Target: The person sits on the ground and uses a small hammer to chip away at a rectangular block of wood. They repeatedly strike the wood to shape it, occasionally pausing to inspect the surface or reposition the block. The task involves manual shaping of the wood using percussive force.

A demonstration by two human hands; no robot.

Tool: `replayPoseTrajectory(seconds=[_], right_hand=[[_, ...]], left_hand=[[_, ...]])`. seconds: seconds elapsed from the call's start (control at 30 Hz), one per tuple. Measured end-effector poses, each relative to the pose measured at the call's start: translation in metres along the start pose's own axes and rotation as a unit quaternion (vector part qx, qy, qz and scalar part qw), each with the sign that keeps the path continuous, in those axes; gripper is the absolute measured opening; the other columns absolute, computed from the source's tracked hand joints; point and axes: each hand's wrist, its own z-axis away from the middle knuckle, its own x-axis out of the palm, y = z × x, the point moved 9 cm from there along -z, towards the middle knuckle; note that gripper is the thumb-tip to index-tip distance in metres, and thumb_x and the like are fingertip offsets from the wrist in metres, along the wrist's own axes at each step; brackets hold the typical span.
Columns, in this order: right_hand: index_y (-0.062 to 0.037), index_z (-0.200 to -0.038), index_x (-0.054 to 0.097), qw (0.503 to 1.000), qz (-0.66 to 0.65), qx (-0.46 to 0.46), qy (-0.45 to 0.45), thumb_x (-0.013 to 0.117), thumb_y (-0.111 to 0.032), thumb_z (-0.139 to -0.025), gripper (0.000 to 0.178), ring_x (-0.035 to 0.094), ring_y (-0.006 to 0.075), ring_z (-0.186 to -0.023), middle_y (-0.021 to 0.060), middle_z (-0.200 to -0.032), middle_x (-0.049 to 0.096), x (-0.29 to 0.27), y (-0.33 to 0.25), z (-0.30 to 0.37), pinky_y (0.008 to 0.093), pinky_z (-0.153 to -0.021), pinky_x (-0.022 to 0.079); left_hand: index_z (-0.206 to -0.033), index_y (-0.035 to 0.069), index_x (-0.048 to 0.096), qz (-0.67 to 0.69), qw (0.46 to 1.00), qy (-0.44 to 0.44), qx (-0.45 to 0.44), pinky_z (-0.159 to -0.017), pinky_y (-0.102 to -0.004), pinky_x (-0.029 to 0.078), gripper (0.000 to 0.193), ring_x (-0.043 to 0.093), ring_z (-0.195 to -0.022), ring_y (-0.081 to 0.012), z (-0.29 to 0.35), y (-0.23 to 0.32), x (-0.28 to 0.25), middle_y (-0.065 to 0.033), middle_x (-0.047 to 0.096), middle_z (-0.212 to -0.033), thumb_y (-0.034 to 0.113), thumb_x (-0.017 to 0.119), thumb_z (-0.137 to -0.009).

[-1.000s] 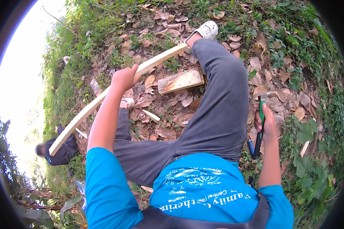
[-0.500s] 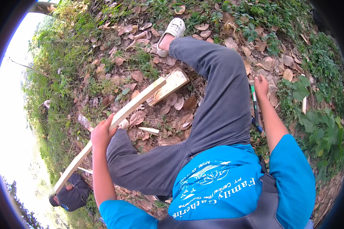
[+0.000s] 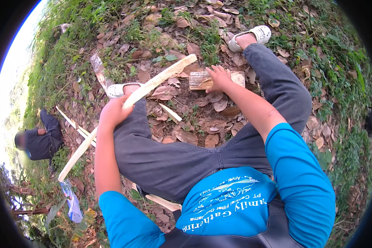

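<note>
My left hand (image 3: pixel 115 110) is closed round the middle of a long pale wooden stick (image 3: pixel 159 78), which slants from lower left to upper right above my bent left leg. Its far end hangs in the air near a short split log (image 3: pixel 198 81) on the leafy ground between my feet. Over that log lies my right hand (image 3: pixel 221 79), fingers on the far side and thumb on the near side, gripping it. Bark shows on the log's left part; my hand covers its middle.
A pale wood splinter (image 3: pixel 170 113) lies between my legs, and more strips (image 3: pixel 76 126) lie left of my left leg. A barky branch piece (image 3: pixel 98 69) rests beyond my left shoe. Another person (image 3: pixel 41 136) sits far left, near a clear plastic bag (image 3: pixel 72 202).
My right hand has left the green-and-black handled tool at the right and come over to the log. The log lies differently, with bark showing. My left hand keeps the stick.
</note>
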Motion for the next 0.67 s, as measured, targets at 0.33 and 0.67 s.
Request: replayPoseTrajectory(seconds=[0.33, 0.67], right_hand=[[-0.0148, -0.143, 0.042, 0.998, 0.025, -0.033, 0.038, 0.086, -0.031, -0.059, 0.097, 0.047, 0.0314, -0.128, 0.0113, -0.131, 0.049, -0.025, -0.013, 0.024, 0.0553, -0.105, 0.037], [-0.0069, -0.149, 0.031, 0.928, -0.299, -0.192, 0.109, 0.089, -0.015, -0.066, 0.102, 0.047, 0.0271, -0.135, 0.0131, -0.144, 0.049, -0.088, 0.009, 0.115, 0.0404, -0.113, 0.037]], left_hand=[[-0.134, 0.009, 0.060, 0.124, 0.989, -0.076, -0.024, -0.104, -0.0407, 0.043, 0.055, 0.058, -0.120, -0.0345, 0.018, -0.070, 0.036, -0.0214, 0.061, -0.123, 0.026, 0.074, -0.083], [-0.130, 0.009, 0.055, 0.091, 0.992, -0.079, 0.031, -0.099, -0.0413, 0.046, 0.050, 0.064, -0.114, -0.0324, 0.016, -0.022, 0.028, -0.0201, 0.068, -0.117, 0.015, 0.073, -0.084]])
